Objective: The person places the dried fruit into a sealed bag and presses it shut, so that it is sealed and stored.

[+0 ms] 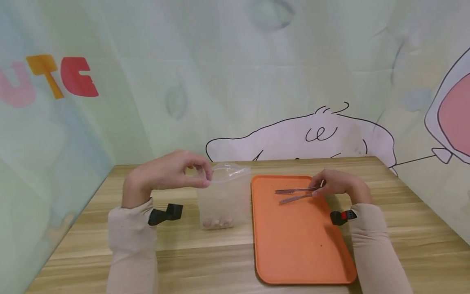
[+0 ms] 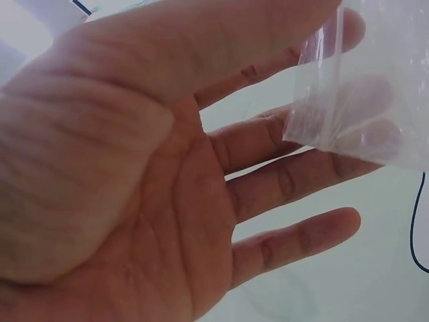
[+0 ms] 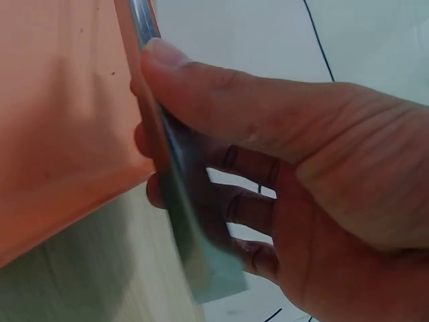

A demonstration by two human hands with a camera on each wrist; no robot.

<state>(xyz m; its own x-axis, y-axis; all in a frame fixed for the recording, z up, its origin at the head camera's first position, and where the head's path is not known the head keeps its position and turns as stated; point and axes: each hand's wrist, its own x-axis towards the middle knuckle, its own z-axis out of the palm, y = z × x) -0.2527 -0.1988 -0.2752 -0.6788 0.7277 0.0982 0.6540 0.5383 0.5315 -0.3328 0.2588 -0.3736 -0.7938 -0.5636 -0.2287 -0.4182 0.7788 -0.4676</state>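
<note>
The tongs [image 1: 290,191] look shiny metal, the bag [image 1: 225,202] glossy plastic.

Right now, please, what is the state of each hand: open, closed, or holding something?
Left hand: holding the clear plastic bag near its top edge.
Right hand: holding the metal tongs, tips apart.
</note>
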